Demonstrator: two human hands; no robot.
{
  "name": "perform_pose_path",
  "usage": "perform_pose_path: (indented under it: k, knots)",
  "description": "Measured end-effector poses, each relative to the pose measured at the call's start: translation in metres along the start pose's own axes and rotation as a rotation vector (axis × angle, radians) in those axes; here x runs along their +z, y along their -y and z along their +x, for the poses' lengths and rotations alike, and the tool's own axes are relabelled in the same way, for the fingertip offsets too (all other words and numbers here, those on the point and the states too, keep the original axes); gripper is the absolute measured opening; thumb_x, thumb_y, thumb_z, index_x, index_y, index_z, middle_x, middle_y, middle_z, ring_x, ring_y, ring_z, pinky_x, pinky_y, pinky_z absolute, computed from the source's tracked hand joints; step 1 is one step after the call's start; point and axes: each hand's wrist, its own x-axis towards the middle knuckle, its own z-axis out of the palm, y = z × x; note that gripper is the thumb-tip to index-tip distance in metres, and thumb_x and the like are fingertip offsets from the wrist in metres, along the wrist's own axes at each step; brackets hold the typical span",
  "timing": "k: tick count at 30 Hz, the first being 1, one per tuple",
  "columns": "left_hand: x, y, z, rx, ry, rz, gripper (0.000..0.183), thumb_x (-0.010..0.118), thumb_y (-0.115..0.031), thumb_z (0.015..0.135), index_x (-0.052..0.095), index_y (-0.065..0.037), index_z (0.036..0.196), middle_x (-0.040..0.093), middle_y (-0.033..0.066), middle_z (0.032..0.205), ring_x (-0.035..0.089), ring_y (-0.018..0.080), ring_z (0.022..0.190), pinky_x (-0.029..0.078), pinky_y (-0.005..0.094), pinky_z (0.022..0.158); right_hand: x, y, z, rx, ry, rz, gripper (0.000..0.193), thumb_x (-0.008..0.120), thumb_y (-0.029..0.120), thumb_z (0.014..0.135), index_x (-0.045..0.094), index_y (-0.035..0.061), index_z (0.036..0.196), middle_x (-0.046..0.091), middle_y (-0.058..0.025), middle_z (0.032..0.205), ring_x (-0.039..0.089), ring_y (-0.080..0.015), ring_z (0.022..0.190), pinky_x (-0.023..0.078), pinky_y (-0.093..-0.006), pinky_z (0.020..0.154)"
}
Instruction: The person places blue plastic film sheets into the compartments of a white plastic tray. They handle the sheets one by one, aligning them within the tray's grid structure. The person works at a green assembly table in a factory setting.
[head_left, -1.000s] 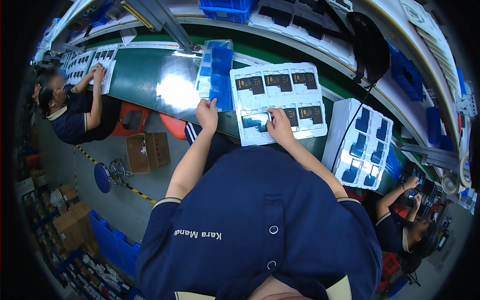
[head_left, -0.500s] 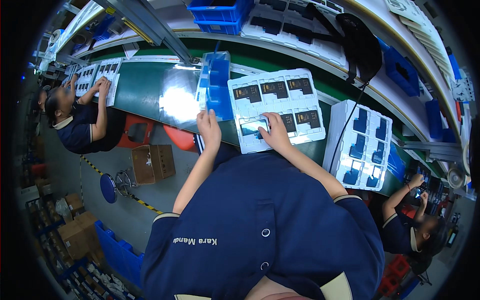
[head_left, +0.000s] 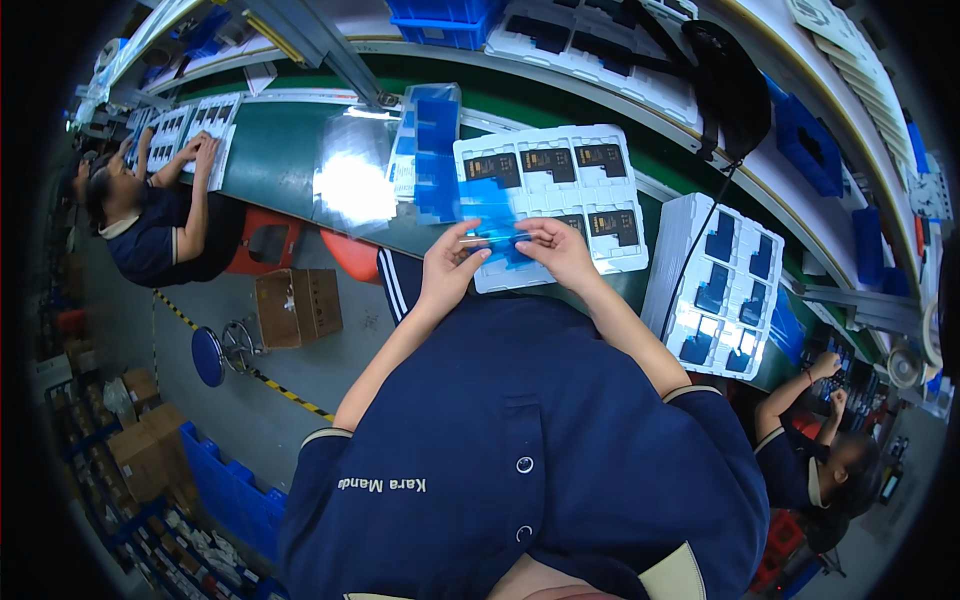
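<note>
Above the near left of a white moulded tray (head_left: 640,190), my left hand (head_left: 450,265) and my right hand (head_left: 558,250) face each other, fingertips pinched on a translucent blue film piece (head_left: 486,203). The film is blurred by motion. Whether a battery lies behind it at my fingertips I cannot make out. In the tray's pockets lie several flat black L-shaped batteries with gold print, among them one battery (head_left: 601,158) at the far right. Beside the tray, left of it, blue film sheets (head_left: 436,150) lie on the bench.
At the right stands a stack of white trays (head_left: 672,270) holding dark pieces, with a black cable hanging across it. Shiny clear sheets (head_left: 355,180) lie on the green bench (head_left: 275,150) to the left. Blue bins (head_left: 440,25) and a black bag (head_left: 725,80) sit on the shelf. Co-workers sit on both sides.
My left hand has come from the blue sheets to the tray's near side with a film piece. My right hand has lifted from the near-left pocket and now also grips the film.
</note>
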Motion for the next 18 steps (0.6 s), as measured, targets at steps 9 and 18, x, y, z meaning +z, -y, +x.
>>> perform_pose_path:
  k: [9, 18]
  knots:
    - [0.013, 0.034, -0.020, 0.020, -0.231, 0.042, 0.015, 0.069, -0.010, 0.083, 0.064, 0.003, 0.076, 0.060, -0.0001, 0.065, 0.049, 0.0051, 0.058, 0.036, 0.0208, 0.052, -0.017, -0.010, -0.010, -0.041, -0.055, -0.270, 0.015, 0.074, 0.011, 0.077, 0.069, 0.0018, 0.088, 0.054, -0.0056, 0.111, 0.056, -0.0104, 0.088, 0.046, -0.0216, 0.070]
    - [0.009, 0.036, -0.021, 0.063, -0.216, 0.321, 0.038, 0.058, -0.025, 0.091, 0.065, 0.006, 0.071, 0.063, 0.0108, 0.063, 0.060, 0.0146, 0.058, 0.044, 0.0263, 0.057, -0.032, -0.002, -0.015, 0.030, -0.042, 0.048, 0.010, 0.069, 0.000, 0.077, 0.069, 0.0007, 0.087, 0.063, -0.0064, 0.093, 0.060, -0.0128, 0.084, 0.048, -0.0232, 0.074]
